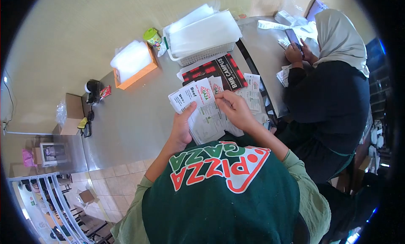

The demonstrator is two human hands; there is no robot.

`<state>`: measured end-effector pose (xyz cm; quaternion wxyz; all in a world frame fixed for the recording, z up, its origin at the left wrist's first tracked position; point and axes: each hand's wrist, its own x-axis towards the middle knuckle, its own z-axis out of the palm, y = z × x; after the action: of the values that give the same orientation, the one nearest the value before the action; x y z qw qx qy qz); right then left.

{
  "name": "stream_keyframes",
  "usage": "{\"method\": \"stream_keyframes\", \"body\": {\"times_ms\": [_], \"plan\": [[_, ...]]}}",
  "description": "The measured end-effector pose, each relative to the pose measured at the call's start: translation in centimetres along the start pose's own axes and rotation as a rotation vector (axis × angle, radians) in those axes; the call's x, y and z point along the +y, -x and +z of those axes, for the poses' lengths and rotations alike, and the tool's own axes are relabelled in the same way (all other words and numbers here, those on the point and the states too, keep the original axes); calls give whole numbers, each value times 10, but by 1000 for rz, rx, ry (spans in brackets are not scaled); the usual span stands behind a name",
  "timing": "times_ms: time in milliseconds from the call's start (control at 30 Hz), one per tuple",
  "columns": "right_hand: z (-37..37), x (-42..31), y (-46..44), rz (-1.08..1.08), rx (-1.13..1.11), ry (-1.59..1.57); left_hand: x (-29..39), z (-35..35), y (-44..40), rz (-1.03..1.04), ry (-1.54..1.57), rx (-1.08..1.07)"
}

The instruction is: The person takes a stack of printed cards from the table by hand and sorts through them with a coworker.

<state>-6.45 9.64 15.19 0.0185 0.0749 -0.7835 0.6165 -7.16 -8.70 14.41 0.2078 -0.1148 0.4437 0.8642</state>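
Note:
My left hand [182,124] grips a stack of white printed Pizza Gaza labels [200,109] marked "Beef", its thumb lying on top. My right hand [236,111] is closed, fingertips pinched at the right edge of the stack. The stack is held in front of my green apron [219,202], fanned a little at the top. Just beyond it, a black and red BMB Campus sheet [228,71] lies on the metal table. More printed labels [252,92] rest to the right of my right hand.
A white basket of white sheets [202,54], a green-lidded cup [152,36] and an orange tray [139,75] stand along the back. Tape dispenser [92,92] and cardboard box [74,111] are at left. On the right, a co-worker [329,100] holds a phone [293,37] over another table.

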Motion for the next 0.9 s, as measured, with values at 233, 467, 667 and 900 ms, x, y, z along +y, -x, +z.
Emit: {"method": "stream_keyframes", "body": {"times_ms": [233, 467, 667, 900], "plan": [[0, 2, -3, 188, 19, 36, 1, 0, 4, -48, 62, 0], [-16, 18, -1, 112, 254, -175, 5, -1, 3, -89, 72, -104], [-21, 1, 5, -172, 142, 297, 5, 6, 3, -40, 30, -118], [-2, -15, 3, -112, 71, 249, 5, 5, 0, 0, -42, -51]]}}
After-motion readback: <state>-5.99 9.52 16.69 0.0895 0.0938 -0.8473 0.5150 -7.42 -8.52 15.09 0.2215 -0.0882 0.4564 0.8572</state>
